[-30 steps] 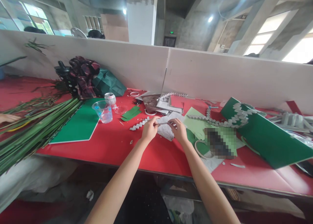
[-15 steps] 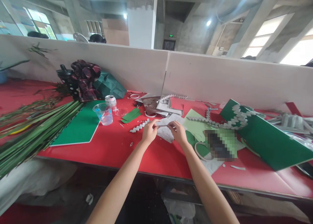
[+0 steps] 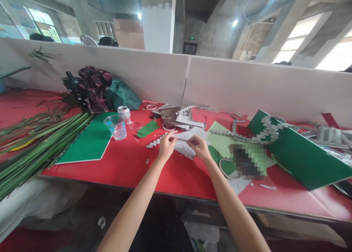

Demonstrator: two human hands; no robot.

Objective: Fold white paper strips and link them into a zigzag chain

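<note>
Between my two hands stretches a narrow greyish paper strip (image 3: 182, 140). My left hand (image 3: 167, 146) pinches its left end, and my right hand (image 3: 199, 147) pinches the other end. Under and behind the strip lies a sheet of printed paper (image 3: 187, 149) on the red tabletop (image 3: 132, 167). A short zigzag chain of folded paper (image 3: 153, 144) rests just left of my left hand. To the right, a longer folded-paper chain (image 3: 257, 139) runs over light green paper (image 3: 217, 138) and up onto a green board (image 3: 302, 156).
A plastic cup (image 3: 118, 129) and a can (image 3: 124, 114) stand at the left, near green paper pieces (image 3: 147, 129). Long green leaves (image 3: 55, 142) lie across another green board (image 3: 85, 149). A tape roll (image 3: 228, 169) lies right of my hands. A white partition (image 3: 137, 70) closes the back.
The strip stays between my hands while the fingers shift slightly; my left index finger is more raised. The view has moved a little.
</note>
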